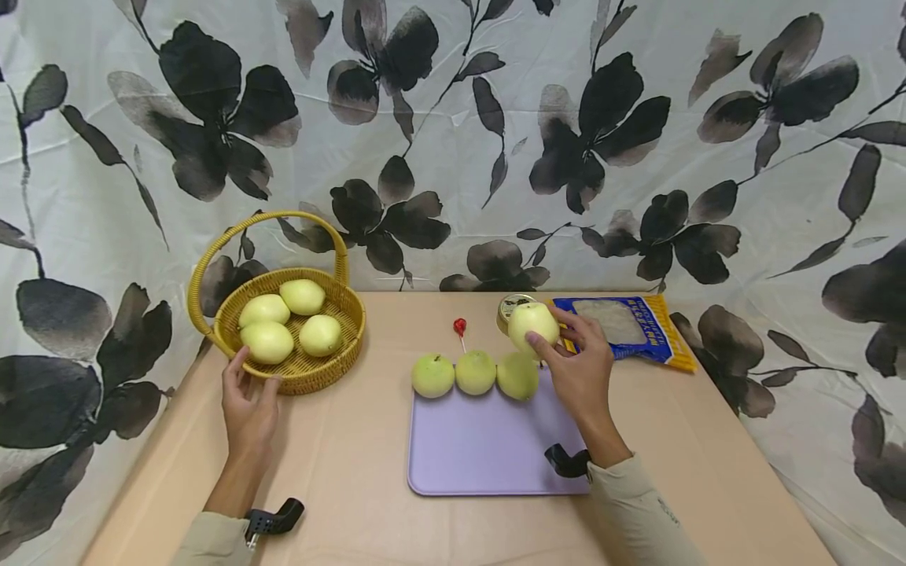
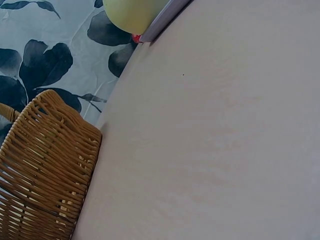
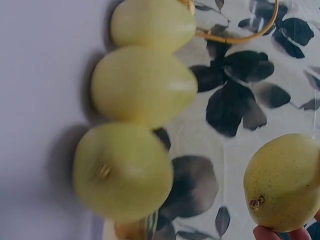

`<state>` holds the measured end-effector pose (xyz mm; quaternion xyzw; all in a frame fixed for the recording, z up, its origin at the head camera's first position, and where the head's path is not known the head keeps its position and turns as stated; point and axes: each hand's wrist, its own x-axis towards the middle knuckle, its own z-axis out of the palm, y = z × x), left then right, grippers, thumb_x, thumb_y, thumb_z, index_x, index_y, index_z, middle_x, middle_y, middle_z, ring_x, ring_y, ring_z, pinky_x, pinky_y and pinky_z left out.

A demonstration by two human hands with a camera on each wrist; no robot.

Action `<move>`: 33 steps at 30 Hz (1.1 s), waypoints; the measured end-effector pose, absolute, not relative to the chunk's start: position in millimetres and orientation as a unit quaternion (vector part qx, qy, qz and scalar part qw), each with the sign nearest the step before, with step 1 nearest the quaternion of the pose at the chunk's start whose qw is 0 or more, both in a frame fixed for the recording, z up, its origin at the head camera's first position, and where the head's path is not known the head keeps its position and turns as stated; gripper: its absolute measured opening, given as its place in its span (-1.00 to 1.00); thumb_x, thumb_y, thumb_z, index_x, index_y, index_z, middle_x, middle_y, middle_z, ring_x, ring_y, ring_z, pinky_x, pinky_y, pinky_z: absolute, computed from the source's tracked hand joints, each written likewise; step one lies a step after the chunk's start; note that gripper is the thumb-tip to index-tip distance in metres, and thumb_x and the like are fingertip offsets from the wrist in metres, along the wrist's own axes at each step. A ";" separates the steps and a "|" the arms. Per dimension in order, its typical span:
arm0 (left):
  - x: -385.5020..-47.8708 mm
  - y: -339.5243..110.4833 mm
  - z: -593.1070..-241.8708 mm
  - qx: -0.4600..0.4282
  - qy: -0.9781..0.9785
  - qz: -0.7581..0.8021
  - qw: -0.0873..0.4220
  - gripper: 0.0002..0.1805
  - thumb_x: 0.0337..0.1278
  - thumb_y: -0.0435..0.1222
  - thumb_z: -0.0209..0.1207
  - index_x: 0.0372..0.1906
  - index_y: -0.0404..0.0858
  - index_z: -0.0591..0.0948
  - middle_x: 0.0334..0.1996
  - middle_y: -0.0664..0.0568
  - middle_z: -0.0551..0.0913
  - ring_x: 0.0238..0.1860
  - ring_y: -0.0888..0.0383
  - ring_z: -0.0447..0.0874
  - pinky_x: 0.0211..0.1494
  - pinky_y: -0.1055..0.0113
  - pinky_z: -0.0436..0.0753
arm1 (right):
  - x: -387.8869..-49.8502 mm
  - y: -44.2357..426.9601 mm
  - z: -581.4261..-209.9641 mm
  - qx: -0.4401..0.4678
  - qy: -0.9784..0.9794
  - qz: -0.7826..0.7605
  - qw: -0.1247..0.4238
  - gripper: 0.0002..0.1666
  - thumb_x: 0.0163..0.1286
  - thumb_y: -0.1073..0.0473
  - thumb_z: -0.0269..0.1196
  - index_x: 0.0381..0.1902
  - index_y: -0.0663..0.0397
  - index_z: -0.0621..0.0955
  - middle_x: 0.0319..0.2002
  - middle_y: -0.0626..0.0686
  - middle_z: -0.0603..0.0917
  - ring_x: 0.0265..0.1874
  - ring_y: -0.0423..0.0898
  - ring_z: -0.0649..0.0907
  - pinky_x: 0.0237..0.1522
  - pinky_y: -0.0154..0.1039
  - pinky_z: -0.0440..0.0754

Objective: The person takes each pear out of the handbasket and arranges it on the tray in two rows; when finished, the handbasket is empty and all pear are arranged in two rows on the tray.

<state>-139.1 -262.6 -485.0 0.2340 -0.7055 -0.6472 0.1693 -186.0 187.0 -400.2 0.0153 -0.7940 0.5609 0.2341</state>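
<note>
A round, speckled yellow-green pear is held in my right hand above the back right of the lilac tray. In the right wrist view, that pear shows its brown stub, with fingertips below it. Three similar pears sit side by side along the tray's back edge. At the left stands a yellow woven basket with a tall handle, bearing several pears. My left hand grips its near left side. The left wrist view shows the basket's woven wall, but not the hand.
A red lollipop lies behind the row of pears. Behind the held pear is a round tin, partly covered. To its right lies a blue and yellow packet. A flowered cloth hangs behind the table.
</note>
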 end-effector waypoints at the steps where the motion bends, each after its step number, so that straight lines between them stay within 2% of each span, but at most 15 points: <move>1: -139.3 -262.9 -484.9 0.234 -0.705 -0.647 0.169 -0.21 0.54 -0.30 0.11 0.68 0.24 0.12 0.75 0.20 -0.12 0.74 0.06 -0.08 0.55 0.50 0.38 | -185.3 190.7 -401.5 0.006 -0.799 0.554 0.236 -0.37 0.24 0.08 0.61 0.28 -0.08 0.73 0.11 0.16 0.59 0.06 0.08 0.75 -0.05 -0.57 0.70; 9: -140.1 -262.8 -484.9 0.241 -0.704 -0.648 0.163 -0.21 0.55 -0.28 0.10 0.68 0.29 0.12 0.75 0.21 -0.17 0.75 0.06 -0.11 0.66 0.29 0.32 | -182.6 222.3 -418.0 -0.069 -0.833 0.501 0.224 -0.38 0.28 -0.05 0.58 0.29 -0.13 0.72 0.20 0.10 0.61 0.10 0.11 0.73 -0.12 -0.68 0.61; 14: -140.5 -262.2 -484.7 0.236 -0.700 -0.651 0.172 -0.21 0.54 -0.32 0.11 0.67 0.28 0.14 0.75 0.18 -0.14 0.74 0.06 -0.09 0.65 0.35 0.32 | -180.4 235.5 -431.8 -0.097 -0.859 0.462 0.195 -0.37 0.28 -0.03 0.58 0.29 -0.06 0.72 0.19 0.14 0.63 0.10 0.16 0.73 -0.21 -0.69 0.54; 18: -140.5 -262.0 -485.5 0.231 -0.695 -0.657 0.179 -0.21 0.53 -0.35 0.11 0.67 0.26 0.16 0.75 0.17 -0.13 0.74 0.06 -0.08 0.60 0.45 0.34 | -178.7 241.9 -444.3 -0.111 -0.880 0.431 0.163 -0.36 0.28 -0.05 0.58 0.28 -0.03 0.70 0.16 0.18 0.63 0.08 0.18 0.73 -0.15 -0.47 0.58; 22: -140.4 -262.3 -485.8 0.231 -0.696 -0.655 0.180 -0.22 0.53 -0.34 0.11 0.66 0.26 0.16 0.75 0.18 -0.12 0.74 0.06 -0.08 0.58 0.47 0.36 | -181.6 245.3 -456.7 -0.118 -0.889 0.422 0.135 -0.36 0.28 -0.05 0.58 0.28 -0.04 0.70 0.16 0.17 0.63 0.09 0.18 0.73 -0.06 -0.21 0.58; 25: -140.3 -262.5 -486.0 0.232 -0.698 -0.654 0.178 -0.22 0.53 -0.33 0.11 0.67 0.26 0.16 0.75 0.20 -0.13 0.74 0.05 -0.09 0.59 0.44 0.36 | -184.6 246.6 -465.1 -0.119 -0.891 0.421 0.120 -0.36 0.27 -0.03 0.59 0.27 -0.02 0.70 0.15 0.17 0.63 0.07 0.15 0.73 0.01 -0.17 0.63; 33: -140.5 -262.6 -486.8 0.231 -0.695 -0.657 0.177 -0.22 0.53 -0.32 0.12 0.67 0.25 0.16 0.75 0.20 -0.14 0.74 0.05 -0.09 0.56 0.49 0.38 | -188.7 248.0 -475.7 -0.119 -0.895 0.414 0.117 -0.37 0.31 -0.03 0.56 0.28 0.00 0.69 0.11 0.17 0.67 0.01 0.19 0.76 0.02 -0.11 0.62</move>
